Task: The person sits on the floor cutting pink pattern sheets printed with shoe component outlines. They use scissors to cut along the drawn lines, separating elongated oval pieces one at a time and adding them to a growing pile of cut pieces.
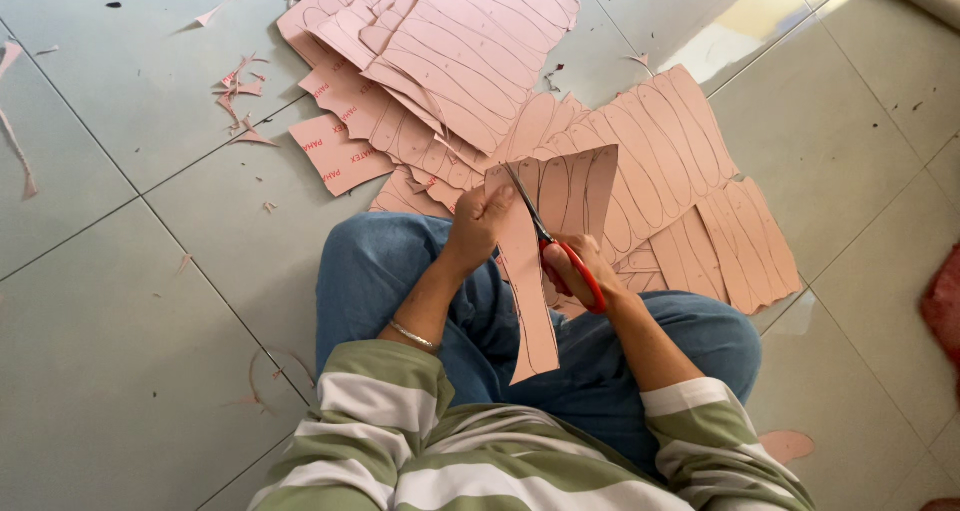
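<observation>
The left hand (480,221) pinches a pink sheet (560,206); the right hand (580,266), fingers closed through red scissors (555,251), cuts close by, so the blades could nick the thumb.

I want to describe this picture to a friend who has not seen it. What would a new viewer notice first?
First, at the centre, the right hand works red-handled scissors through a pink sheet marked with long oval outlines, which the left hand holds up over the knees in blue jeans. Behind it, a big pile of similar pink sheets spreads over the grey tiled floor, with thin pink scraps at the upper left.
</observation>
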